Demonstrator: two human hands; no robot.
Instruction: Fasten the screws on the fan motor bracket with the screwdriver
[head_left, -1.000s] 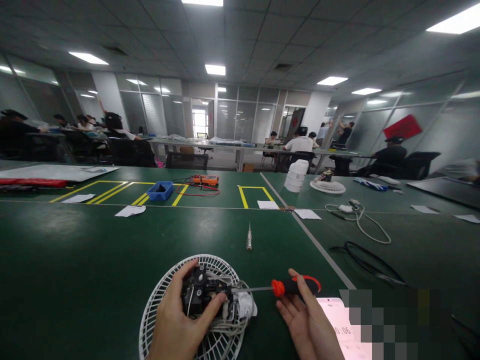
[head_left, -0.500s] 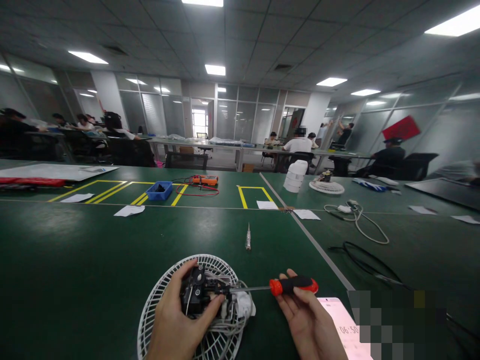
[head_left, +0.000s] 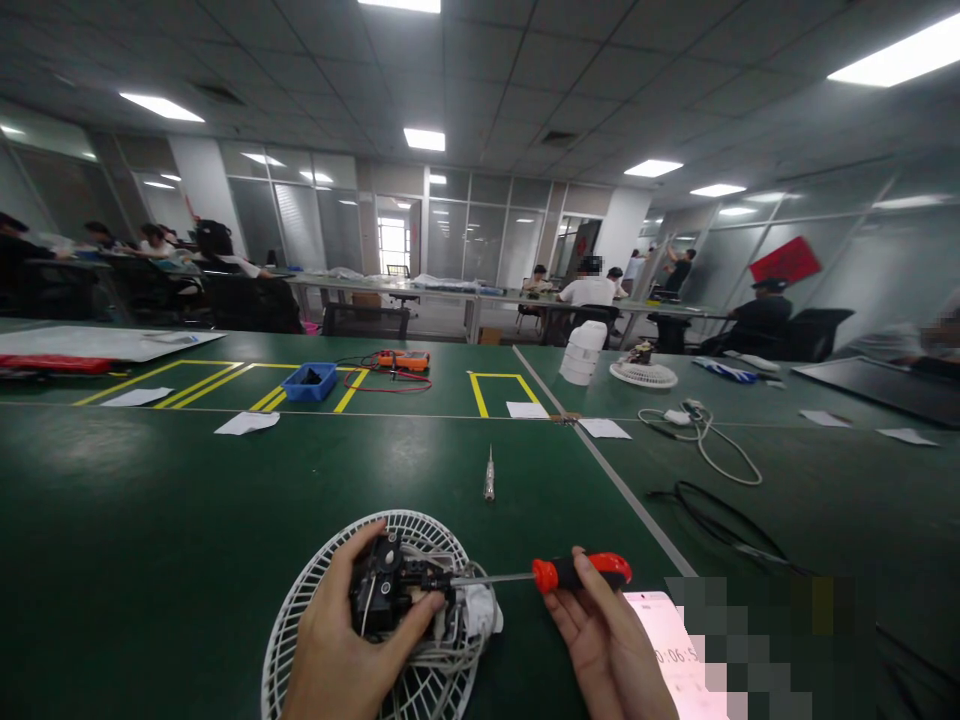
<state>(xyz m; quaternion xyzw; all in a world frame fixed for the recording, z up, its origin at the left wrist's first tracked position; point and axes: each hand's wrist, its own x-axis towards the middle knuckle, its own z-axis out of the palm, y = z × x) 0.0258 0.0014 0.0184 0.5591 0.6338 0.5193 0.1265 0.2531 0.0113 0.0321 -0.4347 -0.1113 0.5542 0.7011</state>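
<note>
A white fan grille (head_left: 294, 628) lies on the green table, bearing a black fan motor assembly (head_left: 384, 585) with looped pale cable (head_left: 442, 660). My left hand (head_left: 349, 635) is closed round the black assembly, thumb on its near right side and fingers on its far left. In my right hand (head_left: 600, 625) is a screwdriver (head_left: 581, 573) with a red and black handle, gripped by thumb and fingers. Its shaft points left and its tip meets the assembly's right side; the exact contact is too small to make out. Beyond the grille lies a small clear-handled screwdriver (head_left: 490, 478).
A lit phone (head_left: 660, 640) lies by my right hand. Farther off are a blue bin (head_left: 310, 382), an orange multimeter (head_left: 403, 360) with leads, a white cylindrical part (head_left: 583, 353) and another fan grille (head_left: 643, 373). Cables (head_left: 709, 440) lie to the right. People sit at tables behind.
The view has shifted slightly, so everything sits a little farther left. My right thumb and fingers have moved on the screwdriver handle, which has turned; its tip stays at the assembly.
</note>
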